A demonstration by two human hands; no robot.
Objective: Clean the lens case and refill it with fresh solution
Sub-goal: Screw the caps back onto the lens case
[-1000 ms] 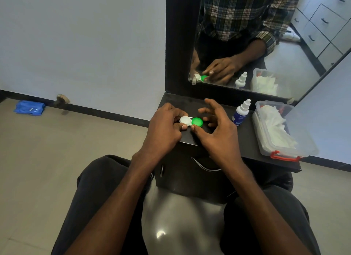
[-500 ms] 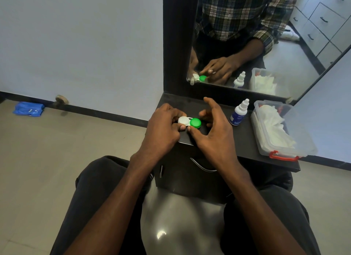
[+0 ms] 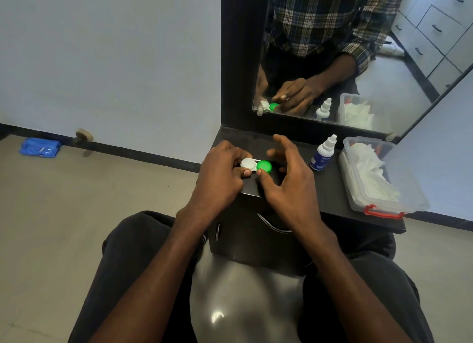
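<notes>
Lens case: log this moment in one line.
lens case: caps on | left hand: grip on white side | right hand: at green cap

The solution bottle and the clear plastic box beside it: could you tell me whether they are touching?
Apart. The head view shows a strip of dark shelf between the solution bottle and the near wall of the clear plastic box.

The lens case (image 3: pixel 256 165) at frame centre looks like smooth plastic, one cap white and one glossy green, on a matt black shelf (image 3: pixel 330 189). To the right, a smooth white-and-blue plastic dropper bottle (image 3: pixel 322 154) stands beside a clear plastic box (image 3: pixel 399 186) of crumpled white tissue (image 3: pixel 371 173). The mirror (image 3: pixel 358 48) at upper right is glossy glass; the floor (image 3: pixel 64 202) at left is matt tile.
</notes>
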